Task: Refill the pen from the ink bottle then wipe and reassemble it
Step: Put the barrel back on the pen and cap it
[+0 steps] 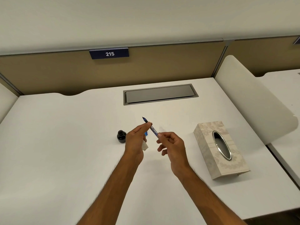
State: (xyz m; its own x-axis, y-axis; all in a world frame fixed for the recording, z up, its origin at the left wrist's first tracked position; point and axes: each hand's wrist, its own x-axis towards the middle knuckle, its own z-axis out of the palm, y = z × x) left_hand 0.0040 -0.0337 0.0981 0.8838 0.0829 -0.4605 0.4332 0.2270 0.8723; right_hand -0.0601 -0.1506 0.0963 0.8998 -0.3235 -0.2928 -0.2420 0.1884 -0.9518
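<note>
Both bare forearms reach in from the near edge over the white counter (65,143). Left hand (136,140): fingers pinch the pen (151,128) near its front section, nib pointing up and away; a wad of white tissue (145,146) is tucked under the palm, and a bright blue part (146,133), probably the barrel or cap, shows behind the fingers. Right hand (172,144): thumb and forefinger pinch the rear end of the pen's clear inner body, remaining fingers loosely curled.

Pen is held in the air between the two hands, just right of the ink bottle (121,136), which stands open on the counter, lid not in view.

Judgement: refill looks done or nearly so; the step in hand seems to be working the rear of the converter or checking it before wiping. Next move calls for bringing the tissue to nib and section, then threading the blue part back on straight.

Materials: bottle is small, round, dark glass. Pen body slim, translucent, glossy. Tissue soft and crumpled. Tissue box (220,150) is rectangular, pale damask pattern, with an oval metal-rimmed slot; well right of the hands. Counter smooth and matte.
</note>
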